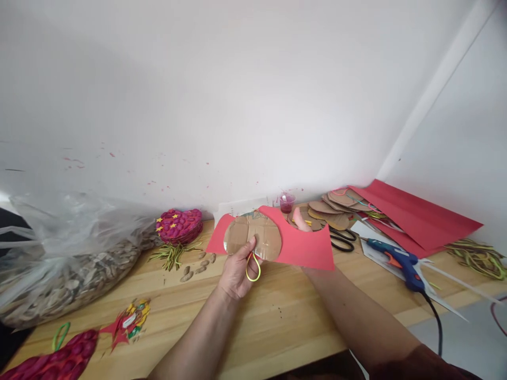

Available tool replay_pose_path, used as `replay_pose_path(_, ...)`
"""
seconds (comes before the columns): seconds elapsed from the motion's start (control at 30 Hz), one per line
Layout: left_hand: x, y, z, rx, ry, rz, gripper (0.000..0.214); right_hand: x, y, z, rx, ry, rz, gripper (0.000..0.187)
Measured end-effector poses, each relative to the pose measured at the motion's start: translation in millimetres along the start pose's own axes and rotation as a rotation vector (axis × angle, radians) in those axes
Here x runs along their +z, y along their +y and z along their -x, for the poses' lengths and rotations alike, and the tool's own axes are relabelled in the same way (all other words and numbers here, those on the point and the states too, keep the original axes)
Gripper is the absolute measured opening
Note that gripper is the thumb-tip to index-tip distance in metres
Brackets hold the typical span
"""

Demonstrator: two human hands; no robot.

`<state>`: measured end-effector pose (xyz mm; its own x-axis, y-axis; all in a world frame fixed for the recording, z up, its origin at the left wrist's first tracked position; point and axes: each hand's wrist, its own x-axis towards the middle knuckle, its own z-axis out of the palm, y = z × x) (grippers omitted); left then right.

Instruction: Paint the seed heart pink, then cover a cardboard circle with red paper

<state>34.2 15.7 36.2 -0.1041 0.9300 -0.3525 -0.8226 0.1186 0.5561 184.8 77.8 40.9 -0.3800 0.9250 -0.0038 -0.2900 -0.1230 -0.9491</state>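
Pale wood makes the counter (pixel 190 311). Above its centre, red paper (pixel 304 248) could crease or tear at its cut edge, around two o'clock from the disc (pixel 264 231), if tugged unevenly. The disc, overlapping the paper, might skew under lopsided thumb pressure; the yellow loop (pixel 259 272) at its six o'clock could snag. Left hand (pixel 236 270): nearly closed, gripping the disc. Right hand (pixel 300 220): mostly behind the paper, grip can't be told.

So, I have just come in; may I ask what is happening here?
A person's left hand holds a cardboard oval with a yellow loop over red paper with curved cut-outs. The right hand, mostly hidden, is behind that paper. A blue glue gun lies to the right, untouched.
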Motion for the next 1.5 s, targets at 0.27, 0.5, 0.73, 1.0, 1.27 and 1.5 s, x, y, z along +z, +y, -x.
replay_pose_path(0.27, -7.2, -5, -3, 0.017, -0.042, -0.052, 0.036, 2, -13, 5, 0.163, -0.266, -0.315, 0.076)
replay_pose_path(0.5, -9.2, -4, -5, 0.030, -0.068, -0.085, 0.041, 4, -21, 9, 0.100, -0.288, -0.232, 0.066)
replay_pose_path(0.73, -8.3, 3, -7, -0.047, -0.060, -0.089, 0.030, -9, -20, 2, 0.065, -0.209, -0.236, 0.050)
replay_pose_path(1.0, -7.7, 5, -9, -0.086, -0.066, -0.067, 0.029, -22, -10, -10, 0.060, -0.140, -0.188, 0.042)
replay_pose_path(1.27, -7.0, 7, -9, -0.040, -0.071, -0.077, 0.033, -5, -18, 5, 0.046, -0.103, -0.147, 0.047)
replay_pose_path(1.5, -5.5, 6, -5, 0.022, -0.038, -0.072, 0.035, -17, -15, -12, -0.042, -0.076, -0.107, 0.048)
